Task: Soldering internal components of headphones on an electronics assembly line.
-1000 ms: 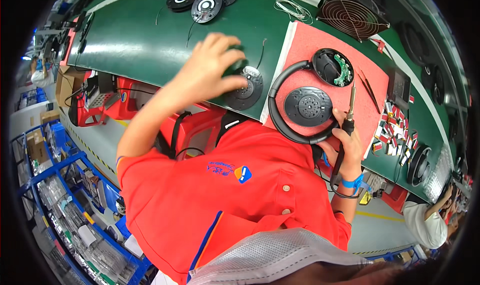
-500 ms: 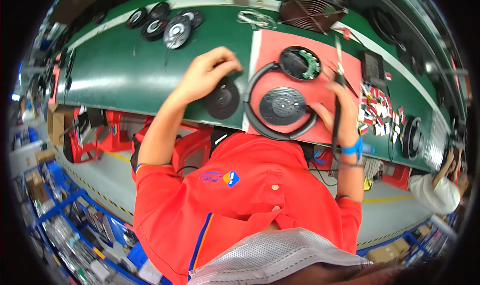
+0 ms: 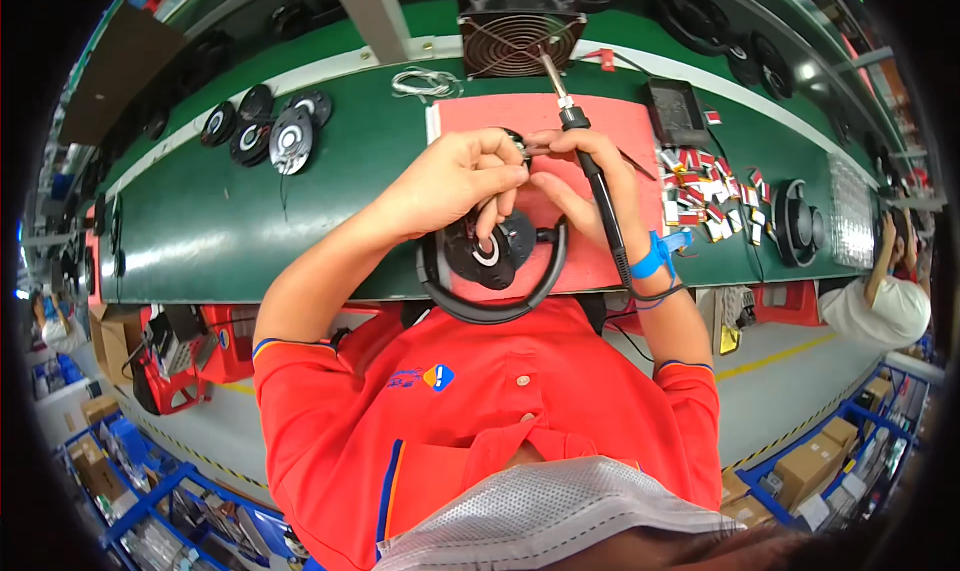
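My left hand is closed over a black round disc with a white ring; a lower finger presses on its face, and thumb and fingertips pinch something too small to make out. My right hand holds a soldering iron, its metal tip pointing away from me. The right fingertips meet the left ones over the mat. Beneath the hands lie black headphones, their curved headband toward me on the pink mat. The ear cups are partly hidden by my left hand and the disc.
Several black discs lie at the left on the green table. White cable and a square fan are at the back. Right of the mat are a black tray, several small red-and-white pieces and more headphones.
My left hand has lifted the black disc from the table and brought it over the headphones. The right hand has moved in to meet it, soldering iron still held. The view has shifted.
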Demonstrator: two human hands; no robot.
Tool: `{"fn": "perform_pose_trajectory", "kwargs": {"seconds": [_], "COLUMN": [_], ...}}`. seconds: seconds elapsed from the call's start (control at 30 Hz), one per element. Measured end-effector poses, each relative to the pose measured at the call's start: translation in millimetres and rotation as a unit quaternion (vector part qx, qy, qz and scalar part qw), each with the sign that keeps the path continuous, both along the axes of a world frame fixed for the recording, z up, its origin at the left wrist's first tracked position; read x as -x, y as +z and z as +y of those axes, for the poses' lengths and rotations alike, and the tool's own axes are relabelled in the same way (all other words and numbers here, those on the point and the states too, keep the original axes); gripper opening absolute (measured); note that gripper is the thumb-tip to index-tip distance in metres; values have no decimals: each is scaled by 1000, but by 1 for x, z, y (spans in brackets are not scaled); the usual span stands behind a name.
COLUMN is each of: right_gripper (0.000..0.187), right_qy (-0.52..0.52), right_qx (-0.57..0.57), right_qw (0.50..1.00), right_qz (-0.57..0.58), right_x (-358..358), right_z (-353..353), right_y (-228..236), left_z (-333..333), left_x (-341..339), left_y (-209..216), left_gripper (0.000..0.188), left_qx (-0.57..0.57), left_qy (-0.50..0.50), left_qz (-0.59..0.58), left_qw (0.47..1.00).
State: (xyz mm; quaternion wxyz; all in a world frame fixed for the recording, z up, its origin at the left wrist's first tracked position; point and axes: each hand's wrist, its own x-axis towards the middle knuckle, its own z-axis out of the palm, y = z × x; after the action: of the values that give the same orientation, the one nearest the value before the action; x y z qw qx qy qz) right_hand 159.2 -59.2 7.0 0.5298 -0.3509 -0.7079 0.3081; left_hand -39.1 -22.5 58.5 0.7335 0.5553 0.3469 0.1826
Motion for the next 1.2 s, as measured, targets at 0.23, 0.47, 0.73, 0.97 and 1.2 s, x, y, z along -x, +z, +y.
{"fn": "perform_pose_trajectory", "kwargs": {"seconds": [0.23, 0.47, 0.73, 0.97, 1.2], "right_gripper": [29, 30, 32, 30, 24], "right_qy": [-52, -41, -50, -122, -126], "right_qx": [95, 53, 18, -15, -29], "right_qw": [992, 995, 998, 992, 989], "right_qz": [68, 71, 33, -16, -71], "right_x": [6, 11, 13, 13, 17], "right_z": [2, -4, -9, -3, -3], "right_y": [5, 10, 3, -8, -16], "left_z": [5, -1, -3, 10, 28], "left_x": [-11, 0, -2, -10, 4], "left_y": [-11, 9, -7, -31, -45], "left_gripper": [12, 13, 15, 12, 11], "left_qx": [-73, 39, -2, -148, -460], "left_qy": [1, -12, 29, 95, 130], "left_qz": [58, 20, 16, -10, 155], "left_qw": [996, 999, 999, 984, 865]}}
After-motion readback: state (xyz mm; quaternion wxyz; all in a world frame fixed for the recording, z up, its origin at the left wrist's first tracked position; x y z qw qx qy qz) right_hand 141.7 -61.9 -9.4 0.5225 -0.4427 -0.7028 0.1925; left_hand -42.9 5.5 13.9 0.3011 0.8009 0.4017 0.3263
